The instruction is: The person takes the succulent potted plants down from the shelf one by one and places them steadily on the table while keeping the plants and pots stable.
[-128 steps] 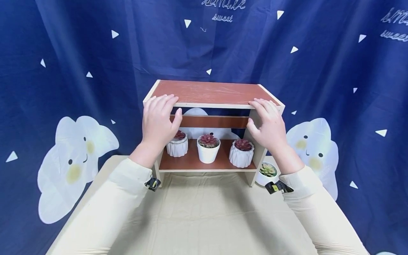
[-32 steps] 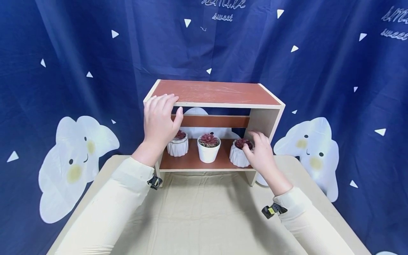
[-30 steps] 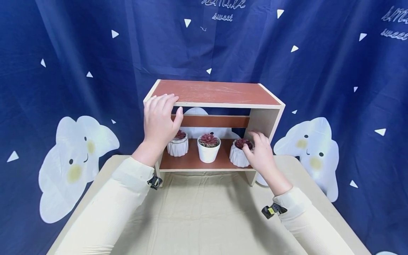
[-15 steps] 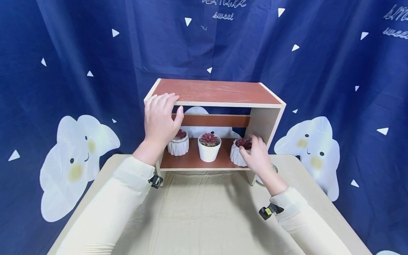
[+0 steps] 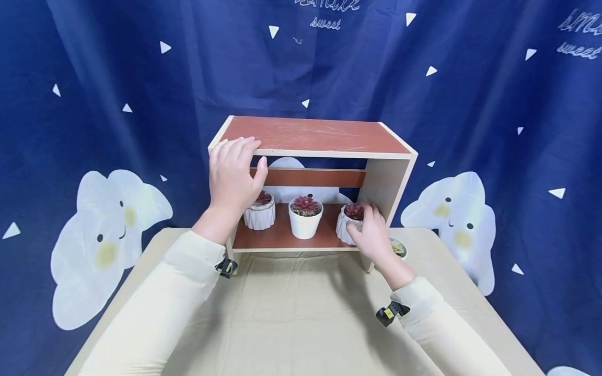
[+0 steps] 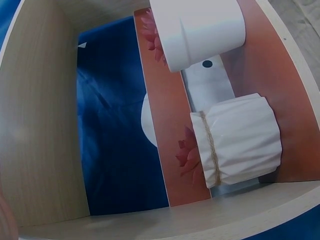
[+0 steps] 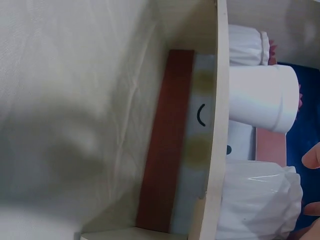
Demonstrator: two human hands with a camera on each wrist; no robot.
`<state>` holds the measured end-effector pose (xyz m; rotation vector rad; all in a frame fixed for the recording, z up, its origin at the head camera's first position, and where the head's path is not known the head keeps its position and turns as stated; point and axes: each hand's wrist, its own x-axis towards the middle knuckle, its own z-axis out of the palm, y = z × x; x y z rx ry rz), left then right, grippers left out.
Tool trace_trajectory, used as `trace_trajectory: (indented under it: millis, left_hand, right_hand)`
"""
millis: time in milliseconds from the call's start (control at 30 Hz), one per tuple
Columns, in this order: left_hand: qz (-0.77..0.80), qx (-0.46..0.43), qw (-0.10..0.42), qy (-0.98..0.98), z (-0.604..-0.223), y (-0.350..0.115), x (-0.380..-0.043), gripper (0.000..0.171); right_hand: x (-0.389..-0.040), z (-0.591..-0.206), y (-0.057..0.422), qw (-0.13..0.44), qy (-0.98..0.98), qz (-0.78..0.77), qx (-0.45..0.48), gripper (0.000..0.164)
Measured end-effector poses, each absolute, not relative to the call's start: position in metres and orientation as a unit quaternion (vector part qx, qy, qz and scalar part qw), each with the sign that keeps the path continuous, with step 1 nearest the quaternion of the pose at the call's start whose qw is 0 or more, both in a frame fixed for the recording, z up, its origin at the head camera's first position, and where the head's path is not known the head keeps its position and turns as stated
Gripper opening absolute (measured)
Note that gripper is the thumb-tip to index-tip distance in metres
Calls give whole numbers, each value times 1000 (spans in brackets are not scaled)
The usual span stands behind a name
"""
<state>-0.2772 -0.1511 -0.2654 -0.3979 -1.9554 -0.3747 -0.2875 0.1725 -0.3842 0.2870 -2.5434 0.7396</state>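
Note:
A small shelf unit with a red-brown top [image 5: 310, 134] and pale edges holds three white pots of red succulents. My left hand [image 5: 231, 175] rests on the top's front left corner, fingers straight over the edge and thumb apart. At the right end stands a ribbed pot [image 5: 345, 228]; my right hand [image 5: 373, 235] is at its right side, thumb near the front and fingers spread by the rim. The right wrist view shows fingertips [image 7: 312, 207] close beside this pot's rim. The middle pot [image 5: 304, 227] is smooth. The left ribbed pot [image 6: 245, 140] has twine round it.
Outside the shelf's right side panel [image 5: 388, 183], a pot with a green succulent [image 5: 398, 247] is partly hidden by my right hand. The shelf stands on a cloth-covered table [image 5: 291, 313]. Behind hangs a blue curtain [image 5: 301, 68] printed with clouds and triangles.
My right hand has left the top's right edge, come down to the right-hand pot and shifted slightly left and lower beside it. My left hand has stayed on the top. The pots have not moved.

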Motion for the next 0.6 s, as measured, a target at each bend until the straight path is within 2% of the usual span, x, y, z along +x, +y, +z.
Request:
trace_trajectory:
  millis: [100,600]
  left_hand:
    - [-159,-167,530,-816,-266,-153,-276,44]
    - [-161,-172,538,-809,-267,-151,-279,44]
  right_hand:
    - [-289,-387,170,222,-927,283,102,62]
    - [-293,-392,167,229,-926,290,79,70]
